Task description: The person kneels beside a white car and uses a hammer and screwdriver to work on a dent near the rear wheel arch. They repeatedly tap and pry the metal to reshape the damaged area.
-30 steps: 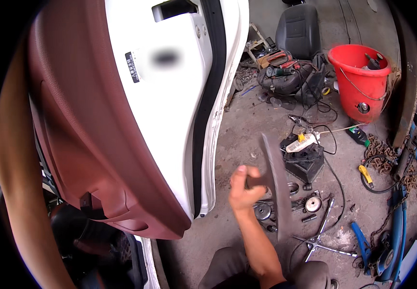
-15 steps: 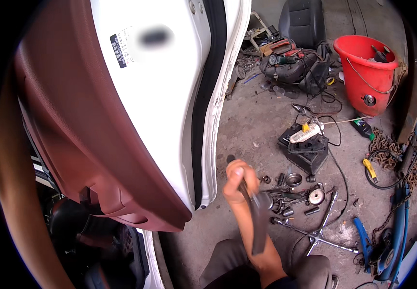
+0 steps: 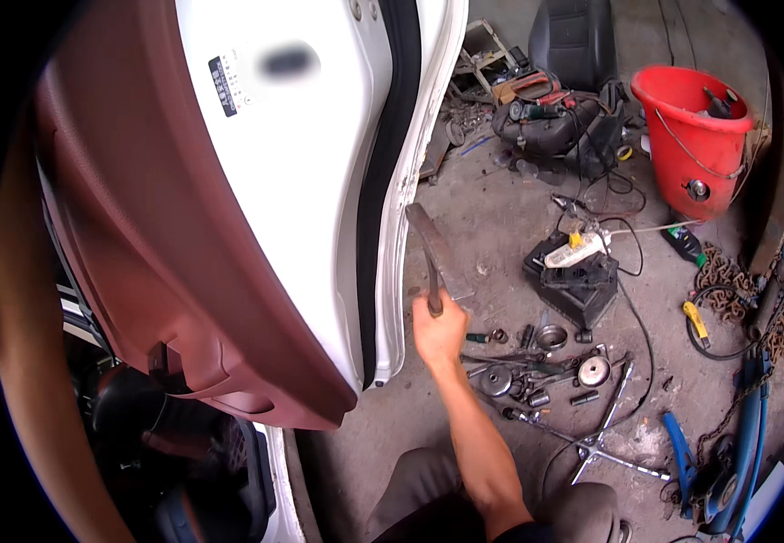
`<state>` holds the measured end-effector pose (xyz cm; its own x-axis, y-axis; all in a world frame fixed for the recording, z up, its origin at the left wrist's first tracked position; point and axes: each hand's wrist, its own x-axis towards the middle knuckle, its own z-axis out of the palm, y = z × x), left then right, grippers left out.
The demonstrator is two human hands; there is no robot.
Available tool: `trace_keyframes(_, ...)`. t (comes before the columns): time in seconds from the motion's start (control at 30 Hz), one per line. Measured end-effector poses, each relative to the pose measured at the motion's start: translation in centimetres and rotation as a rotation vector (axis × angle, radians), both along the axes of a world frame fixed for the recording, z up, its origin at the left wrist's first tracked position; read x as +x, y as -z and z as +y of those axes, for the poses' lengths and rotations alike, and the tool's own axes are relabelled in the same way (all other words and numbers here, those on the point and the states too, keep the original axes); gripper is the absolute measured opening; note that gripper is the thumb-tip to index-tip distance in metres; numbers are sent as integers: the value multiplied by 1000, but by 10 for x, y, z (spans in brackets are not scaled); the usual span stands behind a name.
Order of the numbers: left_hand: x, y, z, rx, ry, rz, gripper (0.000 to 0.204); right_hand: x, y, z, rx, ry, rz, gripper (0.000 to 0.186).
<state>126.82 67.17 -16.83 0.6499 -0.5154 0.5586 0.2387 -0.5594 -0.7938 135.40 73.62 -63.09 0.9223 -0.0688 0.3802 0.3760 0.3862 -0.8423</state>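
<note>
- Left forearm: it stands along the left side of our view. We cannot tell the state of the left hand, which is out of view.
- Right hand: we hold a metal tool with the fingers closed round its handle. This hand is the nearer one to the tool.
- Key relation: the blade lies directly beyond the right fist. Its long axis slants from upper left to lower right, oblique to the edge of the white door. The upper-left end lies at that edge; we cannot tell whether it touches.
- Tool appearance: we see a flat, grey-brown, worn blade, long and narrow, with a paler rim. The handle is dark and bent, and appears to join the blade toward its upper part.
- Floor, right of the hand: we find loose metal parts and a cross-shaped wrench.
- Farther out: we note a black box bearing a white power strip, then a red bucket.
</note>
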Motion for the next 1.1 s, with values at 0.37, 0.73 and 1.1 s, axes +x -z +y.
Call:
trace_keyframes(0.37,-8,13,0,-47,-10,-1,48,1,-15,-39,77,14,-101,28)
trace_keyframes(0.73,-25,16,-1,-56,-61,14,48,-8,-58,-45,64,-13,-15,35)
trace_keyframes(1.1,-17,10,-9,-34,-29,-5,48,-24,-42,-55,87,19,-17,33)
